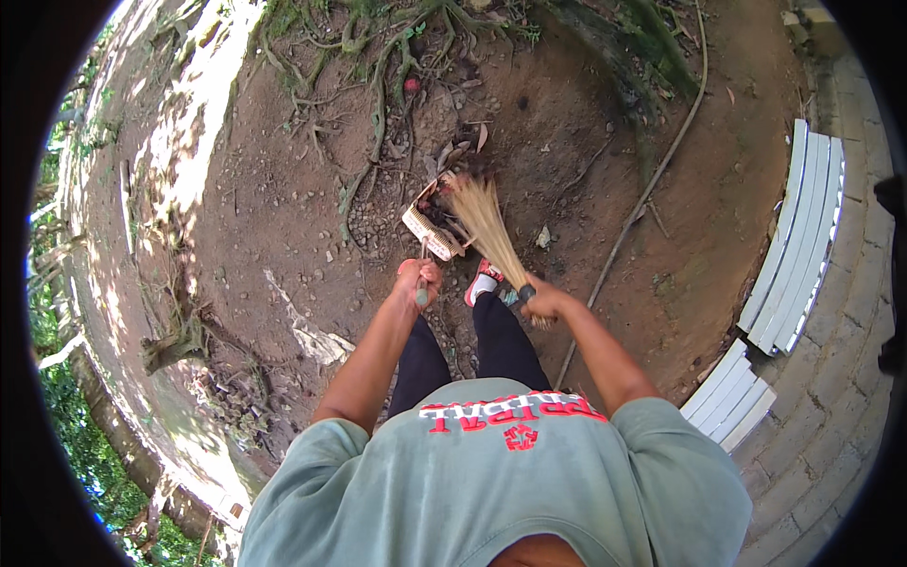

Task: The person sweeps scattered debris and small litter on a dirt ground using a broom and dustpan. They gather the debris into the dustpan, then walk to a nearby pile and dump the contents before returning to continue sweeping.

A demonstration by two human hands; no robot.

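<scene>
Broom (503,248) of straw is seen above the soil (586,222), its bristles (478,210) beside the dustpan (435,234); it is judged light and flexible, and is best held near its dark band (526,293), where the right hand (543,300) is closed, arm (600,352) stretched forward. By the left hand (422,279) (set apart, arm likewise extended) the dustpan's handle (421,296), probably stiff, is gripped.

The left arm (364,367) slants forward and inward from the shoulder, the left hand (421,282) curled into a fist. The right arm (607,355) also angles inward, the right hand (546,300) closed, slightly nearer the body. The hands are apart.
</scene>
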